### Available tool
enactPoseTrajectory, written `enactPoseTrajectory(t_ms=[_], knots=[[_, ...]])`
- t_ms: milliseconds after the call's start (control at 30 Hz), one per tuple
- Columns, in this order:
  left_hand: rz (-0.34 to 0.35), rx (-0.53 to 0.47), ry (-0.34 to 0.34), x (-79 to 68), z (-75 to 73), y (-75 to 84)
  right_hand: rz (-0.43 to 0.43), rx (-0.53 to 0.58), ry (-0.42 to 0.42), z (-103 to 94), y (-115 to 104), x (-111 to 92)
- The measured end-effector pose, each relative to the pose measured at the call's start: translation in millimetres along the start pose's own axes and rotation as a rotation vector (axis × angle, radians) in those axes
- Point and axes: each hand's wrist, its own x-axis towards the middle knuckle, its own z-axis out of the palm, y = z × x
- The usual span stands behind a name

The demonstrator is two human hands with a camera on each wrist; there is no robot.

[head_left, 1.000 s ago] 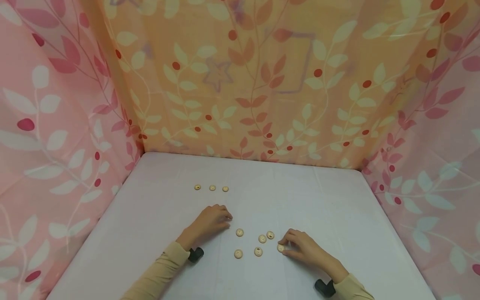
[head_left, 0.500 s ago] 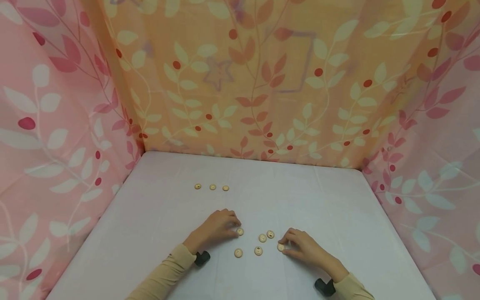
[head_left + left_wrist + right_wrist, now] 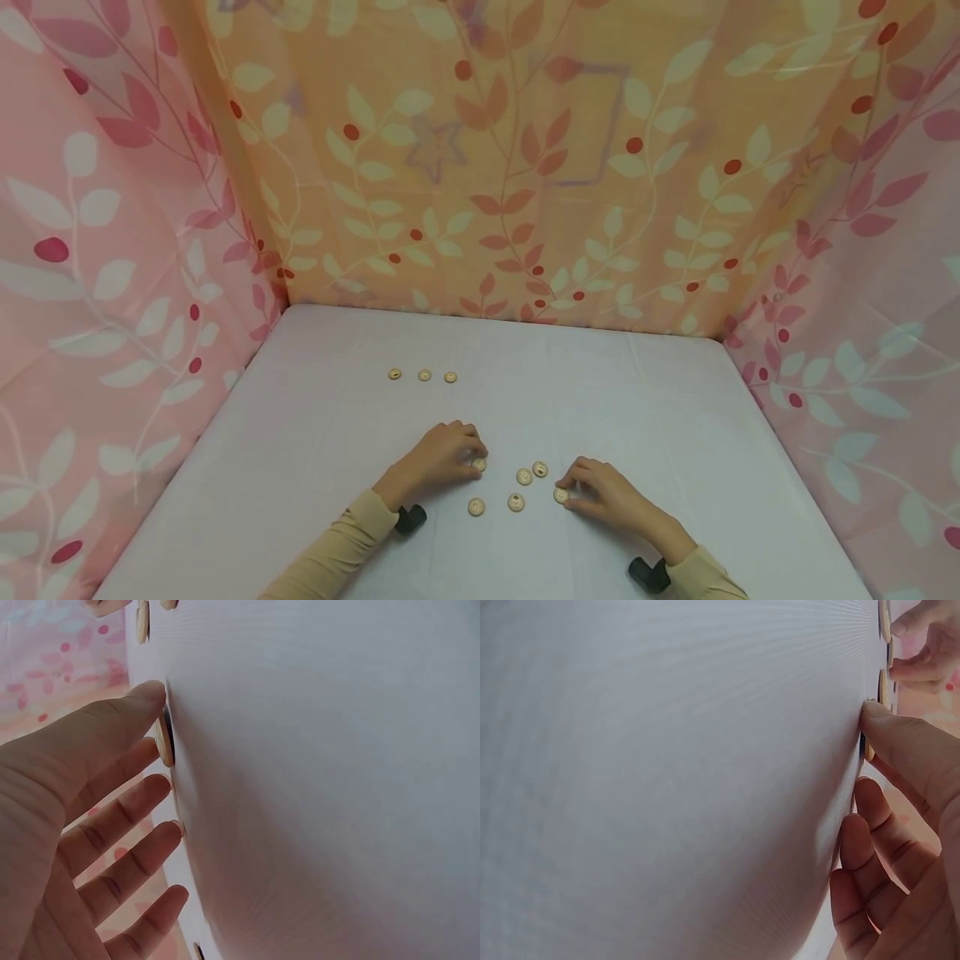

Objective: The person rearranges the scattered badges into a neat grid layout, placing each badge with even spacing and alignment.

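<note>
My left hand [image 3: 441,454] pinches a small round wooden disc [image 3: 479,464] with dark marks on its face. Seen from the left wrist, thumb and forefinger sit at the edge of that disc [image 3: 166,741], the other fingers spread. To the right, my right hand [image 3: 611,497] holds another wooden disc [image 3: 561,495] between thumb and forefinger, right at the white cloth. In the right wrist view its edge [image 3: 868,750] shows under the thumb. Between the hands lie a pair of discs close together [image 3: 524,477], a disc with a dark spot [image 3: 516,502] and a disc nearer the front [image 3: 476,507].
Three more discs [image 3: 424,376] lie in a row farther back on the left. White cloth [image 3: 600,383] covers the table. Patterned curtains [image 3: 480,167] stand behind and at both sides. A black wrist camera [image 3: 410,520] is strapped under the left wrist, another [image 3: 648,575] under the right.
My left hand has moved right and slightly toward me, and its thumb and fingers have closed on the disc there. The right hand stays where it was, with its disc.
</note>
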Motion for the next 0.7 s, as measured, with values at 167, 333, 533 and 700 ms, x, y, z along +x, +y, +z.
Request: enactPoseTrajectory(t_ms=[167, 333, 533, 700], knots=[[-0.002, 0.005, 0.003, 0.3, 1.3, 0.7, -0.009, 0.001, 0.000, -0.4, -0.4, 0.7], [-0.006, -0.001, 0.004, 0.1, 0.5, 1.3, -0.007, 0.003, -0.002, -0.9, -0.9, 1.1], [-0.015, -0.006, 0.001, -0.7, -0.2, 0.8, -0.003, 0.006, -0.003, -0.7, -1.3, 0.4], [-0.028, 0.011, 0.003, 0.3, -0.5, -2.0, 0.013, -0.002, -0.002, -0.2, -1.2, -0.3]])
